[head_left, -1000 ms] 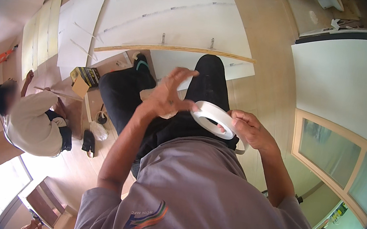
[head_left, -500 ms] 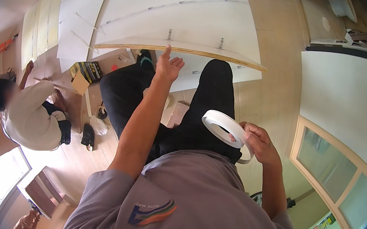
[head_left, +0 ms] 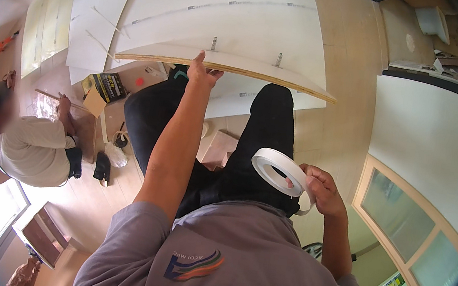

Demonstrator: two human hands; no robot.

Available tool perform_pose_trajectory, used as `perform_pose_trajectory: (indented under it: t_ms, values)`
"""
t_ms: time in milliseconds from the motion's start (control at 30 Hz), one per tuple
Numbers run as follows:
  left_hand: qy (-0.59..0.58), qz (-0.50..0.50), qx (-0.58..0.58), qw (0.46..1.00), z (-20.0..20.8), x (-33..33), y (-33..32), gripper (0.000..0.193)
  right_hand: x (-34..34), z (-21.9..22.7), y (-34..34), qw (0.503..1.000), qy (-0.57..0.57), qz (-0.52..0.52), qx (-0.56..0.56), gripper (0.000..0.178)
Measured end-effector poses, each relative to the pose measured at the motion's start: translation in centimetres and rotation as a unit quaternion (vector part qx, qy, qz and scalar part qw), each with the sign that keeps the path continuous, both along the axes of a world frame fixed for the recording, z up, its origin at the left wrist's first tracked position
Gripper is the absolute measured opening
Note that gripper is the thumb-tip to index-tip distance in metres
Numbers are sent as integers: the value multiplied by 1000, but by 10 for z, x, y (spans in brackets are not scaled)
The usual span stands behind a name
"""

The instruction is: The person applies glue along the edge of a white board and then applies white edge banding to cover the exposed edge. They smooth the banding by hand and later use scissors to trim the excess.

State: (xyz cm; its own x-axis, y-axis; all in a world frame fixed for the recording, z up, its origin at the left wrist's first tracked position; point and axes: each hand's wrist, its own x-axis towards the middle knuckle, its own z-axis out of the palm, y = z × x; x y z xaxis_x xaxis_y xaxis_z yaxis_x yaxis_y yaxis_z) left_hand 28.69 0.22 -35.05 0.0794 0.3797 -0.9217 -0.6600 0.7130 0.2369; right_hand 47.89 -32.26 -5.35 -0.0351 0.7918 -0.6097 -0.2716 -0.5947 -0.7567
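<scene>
A white-faced plywood board (head_left: 245, 66) stretches across in front of my knees, its bare layered edge toward me. My left hand (head_left: 202, 72) is at this edge, left of the middle, with the thumb over the white face and the fingers curled under; part of the fingers is hidden. Two small metal hinges are fixed on the face just beyond. Over my right thigh, my right hand (head_left: 322, 190) is closed on a roll of white edge banding (head_left: 274, 160), holding it by its right side. A loose end of the strip hangs below that hand.
Large white sheets (head_left: 230, 11) lie beyond the board. A co-worker (head_left: 35, 145) sits low at the left, near a black and yellow box (head_left: 109, 87) and a dark shoe (head_left: 102, 168). At the right stand a white panel (head_left: 425, 124) and a wood-framed glass door (head_left: 397, 196).
My left hand has gone from open beside the board's edge to grasping it. The board's right end sits slightly lower in view. My right hand keeps the roll, shifted slightly down.
</scene>
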Motion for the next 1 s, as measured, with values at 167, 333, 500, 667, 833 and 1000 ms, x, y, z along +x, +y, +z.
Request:
perform_pose_trajectory:
  t_ms: [167, 333, 500, 667, 833, 1000]
  values:
    - [8, -2, -14, 1000, 12, -3, -4, 62, 2, -7, 3, 1000, 4, 4, 7, 26]
    - [364, -361, 173, 841, 34, -25, -69, 74, 1, -5, 12, 1000, -4, 11, -3, 27]
    - [574, -559, 515, 302, 102, 1, -52, 61, -2, -8, 17, 1000, 10, 2, 1, 29]
    - [471, -709, 519, 79, 66, 22, -14, 41, -6, -3, 22, 1000, 11, 22, 7, 38]
    - [477, -641, 594, 91, 41, 21, -10, 11, -5, -5, 28, 999, 0, 35, -1, 37]
    - [437, -665, 603, 60, 40, 25, 1, 13, -6, -2, 42, 999, -5, 41, -28, 37]
